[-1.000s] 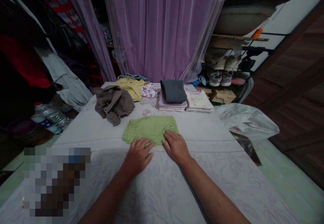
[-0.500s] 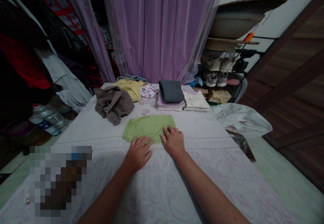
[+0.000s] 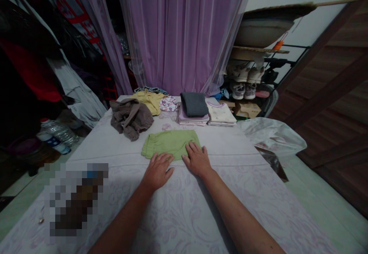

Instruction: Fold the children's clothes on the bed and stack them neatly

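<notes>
On the patterned sheet [image 3: 184, 215], left hand [image 3: 157, 171] and right hand [image 3: 197, 160] rest flat, fingers spread, pinching nothing, on the near edge of the green shorts [image 3: 169, 143]; open palms suit smoothing without dragging.

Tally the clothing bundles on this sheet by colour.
Green shorts: 1
Brown crumpled garment: 1
Yellow garment: 1
Pink-and-white patterned garment: 1
Blue-edged garment: 1
Grey folded bundle: 1
Lilac folded stack: 1
Cream folded stack: 1
Total: 8
</notes>
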A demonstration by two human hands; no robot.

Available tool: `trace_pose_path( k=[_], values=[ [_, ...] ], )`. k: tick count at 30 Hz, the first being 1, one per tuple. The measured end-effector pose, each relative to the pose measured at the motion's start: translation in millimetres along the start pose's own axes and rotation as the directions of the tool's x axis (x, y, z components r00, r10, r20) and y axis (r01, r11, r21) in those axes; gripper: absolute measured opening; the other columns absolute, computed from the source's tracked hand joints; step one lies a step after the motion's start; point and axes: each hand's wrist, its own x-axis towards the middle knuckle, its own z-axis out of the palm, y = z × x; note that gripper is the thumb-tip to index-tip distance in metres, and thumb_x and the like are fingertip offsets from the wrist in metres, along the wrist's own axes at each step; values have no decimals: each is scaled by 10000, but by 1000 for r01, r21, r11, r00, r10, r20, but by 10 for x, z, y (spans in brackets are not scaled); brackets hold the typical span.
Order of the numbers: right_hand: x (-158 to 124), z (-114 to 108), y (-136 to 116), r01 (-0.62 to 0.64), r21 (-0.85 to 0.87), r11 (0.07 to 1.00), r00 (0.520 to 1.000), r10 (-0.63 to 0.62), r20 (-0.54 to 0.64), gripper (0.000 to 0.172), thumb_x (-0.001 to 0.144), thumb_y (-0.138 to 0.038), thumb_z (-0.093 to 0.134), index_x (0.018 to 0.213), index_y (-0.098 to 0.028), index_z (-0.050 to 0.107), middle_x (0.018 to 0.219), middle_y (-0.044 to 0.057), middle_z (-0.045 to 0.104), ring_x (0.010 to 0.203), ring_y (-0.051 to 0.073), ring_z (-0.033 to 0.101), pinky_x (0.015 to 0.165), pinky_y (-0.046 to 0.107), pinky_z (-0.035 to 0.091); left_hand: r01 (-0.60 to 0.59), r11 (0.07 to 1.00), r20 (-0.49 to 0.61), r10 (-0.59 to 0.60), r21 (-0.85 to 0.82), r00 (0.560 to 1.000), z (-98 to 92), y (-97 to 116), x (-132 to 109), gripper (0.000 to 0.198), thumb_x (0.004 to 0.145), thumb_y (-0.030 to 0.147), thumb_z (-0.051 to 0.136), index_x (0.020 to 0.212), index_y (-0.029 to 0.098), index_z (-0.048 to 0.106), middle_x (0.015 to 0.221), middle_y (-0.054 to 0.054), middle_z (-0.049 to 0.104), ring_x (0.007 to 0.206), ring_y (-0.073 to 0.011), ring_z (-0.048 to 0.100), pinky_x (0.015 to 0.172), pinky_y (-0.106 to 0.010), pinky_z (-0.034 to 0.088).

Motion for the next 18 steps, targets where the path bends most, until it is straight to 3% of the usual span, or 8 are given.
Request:
trace_pose_path(
  k=[3,5,7,9,12,18],
  values=[
    [6,-54,-23,3,-16,1000,999,-3,-49,511,964,-448,426,1399,-191,497,1514,156,405,1394,316,352,1119,615,188,15,999,-62,-17,-40,998,-18,-15,-5,340,917,315,488,1221,217,605,1262,-73,649,1229,-228,531,1146,-484,277],
    [-41,-64,-36,53,-19,998,992,-55,-117,492,963,-426,439,1394,-197,505,1526,150,388,1418,312,312,1133,607,163,72,996,-175,-82,-58,981,-47,-74,-22,296,919,302,470,1152,213,628,1233,-82,657,1228,-233,530,1136,-472,299],
    [-113,-56,-48,157,-15,987,976,-158,-148,489,964,-419,445,1409,-219,490,1545,133,359,1443,296,266,1148,589,148,201,978,-313,-210,-64,926,-94,-176,-51,299,919,307,452,1142,212,626,1258,-106,636,1250,-255,511,1121,-478,315],
    [-181,-37,-58,274,-3,962,955,-272,-113,500,965,-442,442,1422,-241,476,1558,123,337,1452,288,250,1154,574,151,384,921,-387,-379,-69,841,-159,-301,-79,361,913,333,442,1205,187,597,1317,-147,595,1276,-290,487,1104,-499,323],
    [-234,-2,-73,352,27,936,936,-351,-30,510,965,-480,432,1425,-265,475,1569,137,307,1446,298,267,1142,572,184,624,780,-284,-610,-51,740,-280,-458,-85,482,910,396,420,1281,117,548,1303,-200,599,1263,-332,500,1074,-521,335],
    [-206,10,-114,322,44,946,946,-324,28,520,955,-535,417,1414,-302,488,1559,154,322,1431,341,287,1117,618,182,731,682,16,-731,31,682,-550,-557,125,473,855,530,471,1179,228,637,1124,-102,716,1122,-323,606,922,-422,438]
  ],
)
